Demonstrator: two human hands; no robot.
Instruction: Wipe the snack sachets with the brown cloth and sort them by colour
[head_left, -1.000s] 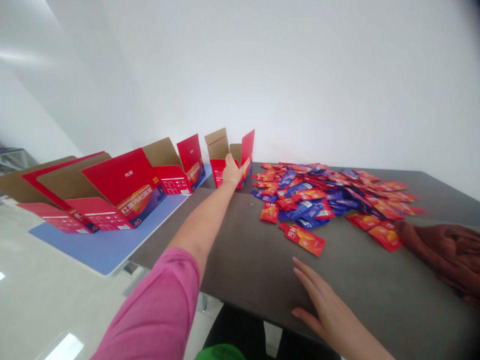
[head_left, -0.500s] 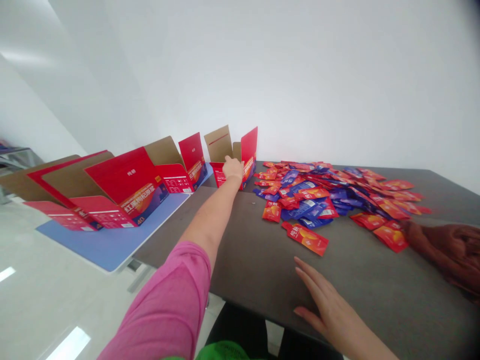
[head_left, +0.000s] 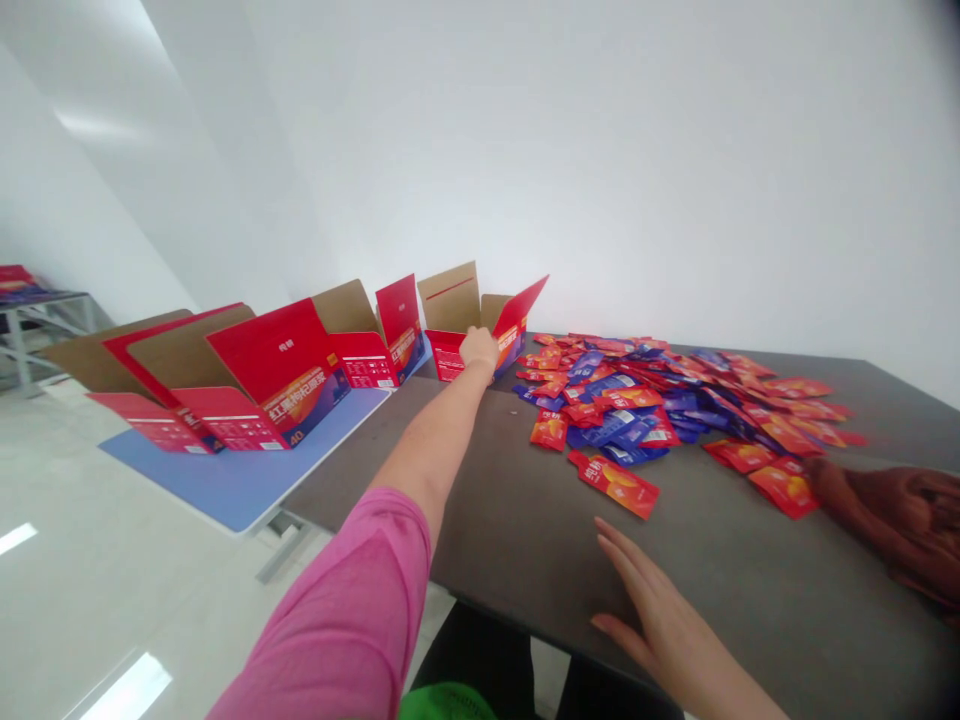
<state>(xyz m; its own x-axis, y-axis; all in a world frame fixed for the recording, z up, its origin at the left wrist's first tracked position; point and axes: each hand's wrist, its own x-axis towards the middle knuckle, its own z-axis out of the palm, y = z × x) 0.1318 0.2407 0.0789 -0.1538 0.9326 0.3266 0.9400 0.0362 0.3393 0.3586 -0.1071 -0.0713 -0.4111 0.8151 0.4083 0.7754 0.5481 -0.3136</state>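
Box (head_left: 445, 357) looks light, stiff, best held by its rim; left hand (head_left: 480, 347) has unclear grip, right hand (head_left: 654, 612) thumb apart.

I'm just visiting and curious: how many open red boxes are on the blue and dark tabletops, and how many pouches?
Open boxes on the blue tabletop: 3
Open box on the dark tabletop, at the left hand: 1
Total boxes: 4
Red and blue pouches: too overlapped to count, so left out of the total.
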